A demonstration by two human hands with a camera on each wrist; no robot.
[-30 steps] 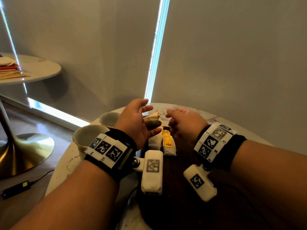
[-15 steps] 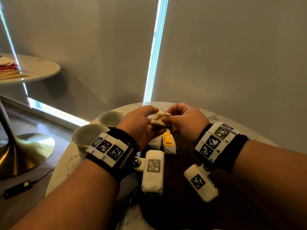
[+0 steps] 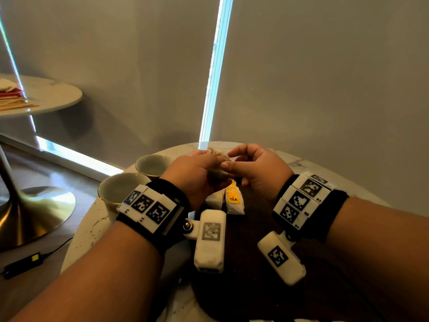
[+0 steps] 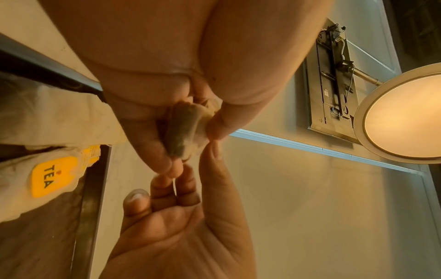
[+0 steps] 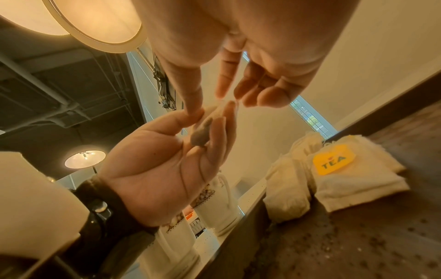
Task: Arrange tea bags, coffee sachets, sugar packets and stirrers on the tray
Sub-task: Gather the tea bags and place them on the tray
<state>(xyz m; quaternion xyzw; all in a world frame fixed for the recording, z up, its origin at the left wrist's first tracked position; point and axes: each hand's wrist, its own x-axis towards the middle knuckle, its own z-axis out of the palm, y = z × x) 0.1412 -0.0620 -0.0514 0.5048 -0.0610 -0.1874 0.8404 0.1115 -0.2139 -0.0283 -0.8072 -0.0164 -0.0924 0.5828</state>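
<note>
The only legible word is "TEA", in dark capitals on a yellow tag (image 3: 232,198) atop a pale tea bag (image 3: 235,206) lying on the dark tray (image 3: 250,287). Wrist-band square codes carry no legible text.

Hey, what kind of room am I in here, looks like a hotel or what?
Probably a hotel room or lounge: a round marble table with two cups, tea bags on a dark tray, and roller blinds over the windows.

tea bag (image 3: 218,168): mostly hidden by hands | tray (image 3: 255,287): near edge cut off | far-table items (image 3: 11,98): indistinct
</note>
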